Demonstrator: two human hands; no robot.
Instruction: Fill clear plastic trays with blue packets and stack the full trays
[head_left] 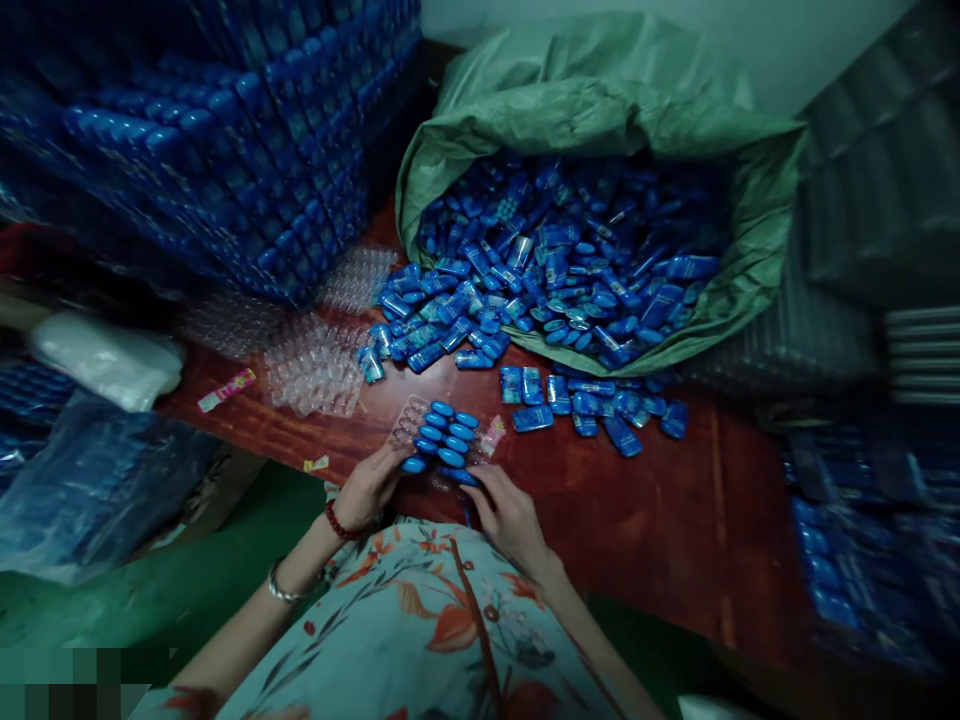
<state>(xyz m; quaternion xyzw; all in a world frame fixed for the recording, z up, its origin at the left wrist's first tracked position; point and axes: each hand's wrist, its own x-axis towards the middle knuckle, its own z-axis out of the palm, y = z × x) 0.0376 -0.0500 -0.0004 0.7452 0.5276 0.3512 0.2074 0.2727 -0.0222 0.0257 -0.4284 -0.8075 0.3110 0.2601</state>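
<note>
A clear plastic tray (409, 418) sits at the table's front edge, with several small blue cases (441, 425) standing in two rows in it. My left hand (369, 490) is closed at the tray's left front corner, its fingers by a blue case at the end of the left row. At the right row's near end, my right hand (511, 512) pinches a blue case (457, 475) between thumb and fingers. Whether that case touches the tray's bottom is hidden. Loose blue cases (532, 418) lie beyond my right hand.
A green woven sack (600, 115) lies open, spilling blue cases onto the red-brown table (630, 515). Empty clear trays (315, 365) lie at left. Stacked filled trays (225, 150) rise behind them. A white plastic bag (105, 355) and a pink-printed strip (226, 390) are left.
</note>
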